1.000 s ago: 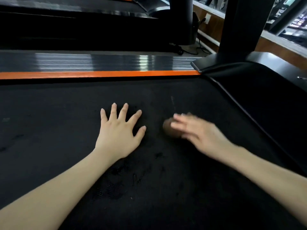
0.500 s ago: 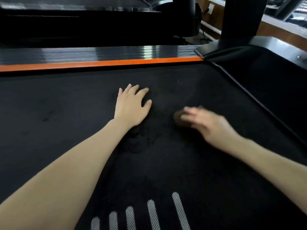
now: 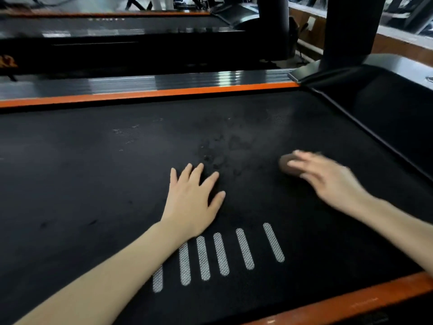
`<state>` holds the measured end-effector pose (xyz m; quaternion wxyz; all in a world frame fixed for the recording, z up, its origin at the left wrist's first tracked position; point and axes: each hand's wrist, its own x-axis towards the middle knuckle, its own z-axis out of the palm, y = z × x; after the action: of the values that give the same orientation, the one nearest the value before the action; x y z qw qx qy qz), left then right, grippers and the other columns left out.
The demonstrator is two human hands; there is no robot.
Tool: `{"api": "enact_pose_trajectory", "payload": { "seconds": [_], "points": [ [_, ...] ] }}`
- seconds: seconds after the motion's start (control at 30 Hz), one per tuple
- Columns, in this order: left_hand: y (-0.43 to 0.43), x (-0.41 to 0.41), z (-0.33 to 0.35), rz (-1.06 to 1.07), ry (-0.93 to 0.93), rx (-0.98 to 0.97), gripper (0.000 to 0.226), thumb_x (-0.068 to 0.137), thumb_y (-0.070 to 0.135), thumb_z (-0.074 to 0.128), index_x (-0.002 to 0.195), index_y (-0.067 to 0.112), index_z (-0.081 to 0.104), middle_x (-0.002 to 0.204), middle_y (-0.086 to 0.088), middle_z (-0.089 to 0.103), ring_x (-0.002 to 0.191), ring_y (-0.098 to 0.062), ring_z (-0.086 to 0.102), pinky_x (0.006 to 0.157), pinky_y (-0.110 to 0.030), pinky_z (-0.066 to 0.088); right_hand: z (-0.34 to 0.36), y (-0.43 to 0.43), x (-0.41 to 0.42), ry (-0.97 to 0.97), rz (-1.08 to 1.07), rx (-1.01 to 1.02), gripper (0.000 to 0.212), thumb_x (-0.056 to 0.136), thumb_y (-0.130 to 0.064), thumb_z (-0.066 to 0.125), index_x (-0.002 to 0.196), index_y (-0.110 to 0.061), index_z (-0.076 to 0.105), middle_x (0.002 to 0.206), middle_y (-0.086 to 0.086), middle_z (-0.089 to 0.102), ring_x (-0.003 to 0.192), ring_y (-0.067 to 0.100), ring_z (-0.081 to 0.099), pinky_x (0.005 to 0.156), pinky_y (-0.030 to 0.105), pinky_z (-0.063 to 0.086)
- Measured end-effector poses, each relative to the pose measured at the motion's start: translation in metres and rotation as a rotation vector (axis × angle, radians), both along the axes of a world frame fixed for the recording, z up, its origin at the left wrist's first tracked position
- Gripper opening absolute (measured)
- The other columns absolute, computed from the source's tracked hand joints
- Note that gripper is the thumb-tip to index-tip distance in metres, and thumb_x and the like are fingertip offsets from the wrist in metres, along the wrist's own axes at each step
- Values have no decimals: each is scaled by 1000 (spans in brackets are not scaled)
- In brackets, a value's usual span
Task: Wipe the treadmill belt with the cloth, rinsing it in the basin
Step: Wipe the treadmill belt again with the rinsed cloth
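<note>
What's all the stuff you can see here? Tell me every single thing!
treadmill belt: one, black, fills the middle of the view
stripes: six, pale grey, on the belt near its front edge
damp marks: one patch, darker, mid-belt
cloth: one, brown, bunched on the belt, right of middle
orange strips: two, orange, along the belt's far and near edges
ribbed rail: one, silver, behind the far orange strip
motor cover: one, black, at the belt's right end
post: one, black, top right
second treadmill: one, black, behind
left hand: one, flat on the belt, fingers spread
right hand: one, blurred, fingers over the cloth
</note>
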<state>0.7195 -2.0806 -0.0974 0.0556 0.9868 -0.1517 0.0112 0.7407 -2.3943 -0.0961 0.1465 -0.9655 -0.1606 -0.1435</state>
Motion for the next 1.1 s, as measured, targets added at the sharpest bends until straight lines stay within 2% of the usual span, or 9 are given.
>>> {"api": "enact_pose_trajectory", "payload": {
  "seconds": [0.13, 0.23, 0.4, 0.5, 0.6, 0.67, 0.87, 1.0, 1.1],
  "points": [
    [0, -11, -4, -23, 28, 27, 61, 95, 57, 12, 150, 32, 14, 159, -7, 9, 146, -28, 0, 117, -51, 0, 9, -10, -6, 75, -366, 93, 34, 91, -9, 57, 124, -20, 62, 142, 1, 48, 131, 24, 43, 107, 28, 27],
    [-3, -10, -6, -19, 5, 14, 57, 98, 52, 18, 150, 31, 16, 159, -9, 10, 146, -30, 0, 117, -52, 0, -3, 52, -39, 11, -114, 82, 31, 85, -6, 64, 115, -15, 68, 132, 8, 56, 121, 28, 53, 104, 25, 28],
    [0, -12, -7, -28, -8, 11, 57, 98, 52, 19, 150, 29, 17, 158, -10, 11, 145, -30, 1, 116, -52, 1, 2, 70, -77, 192, 177, 98, 40, 87, -8, 64, 122, -26, 63, 141, -12, 42, 134, 4, 33, 114, 22, 18],
    [0, -13, -6, -34, -16, 21, 57, 98, 52, 18, 150, 29, 17, 158, -10, 13, 145, -31, 3, 116, -54, 0, 8, 11, -79, 190, -88, 65, 44, 86, -3, 63, 124, -23, 60, 142, 1, 45, 133, 20, 41, 112, 25, 21],
    [-2, -14, -7, -29, -51, 63, 57, 98, 52, 17, 150, 28, 18, 157, -11, 15, 145, -33, 6, 114, -57, -2, 17, -29, -80, 254, -466, 22, 41, 93, -13, 54, 133, -24, 52, 150, 4, 36, 138, 25, 32, 114, 39, 23],
    [-3, -11, -8, -29, -61, 81, 58, 97, 52, 17, 150, 28, 18, 157, -11, 16, 144, -33, 9, 114, -58, -1, 17, -11, -81, 247, -511, -7, 42, 95, -15, 51, 137, -21, 48, 152, 7, 31, 139, 30, 28, 114, 41, 21],
    [0, -7, -10, -27, -72, 63, 59, 97, 53, 17, 150, 28, 19, 157, -10, 17, 144, -32, 10, 114, -57, 3, 21, 96, -131, 346, -31, 42, 43, 99, -24, 45, 141, -29, 39, 157, -8, 12, 145, 13, 4, 119, 35, 3],
    [2, -7, -9, -33, -67, 56, 60, 95, 56, 15, 150, 31, 18, 158, -7, 16, 145, -29, 8, 115, -55, 4, 31, 66, -140, 389, -8, 89, 42, 98, -10, 45, 136, -28, 48, 153, -13, 18, 137, -1, 6, 110, 8, -1],
    [2, -9, -10, -35, -65, 45, 61, 94, 55, 15, 150, 31, 18, 157, -8, 17, 145, -30, 8, 115, -55, 4, 41, 24, -135, 410, -144, 51, 44, 95, -2, 48, 131, -26, 54, 152, -5, 27, 139, 6, 22, 102, -2, 7]
  ]
}}
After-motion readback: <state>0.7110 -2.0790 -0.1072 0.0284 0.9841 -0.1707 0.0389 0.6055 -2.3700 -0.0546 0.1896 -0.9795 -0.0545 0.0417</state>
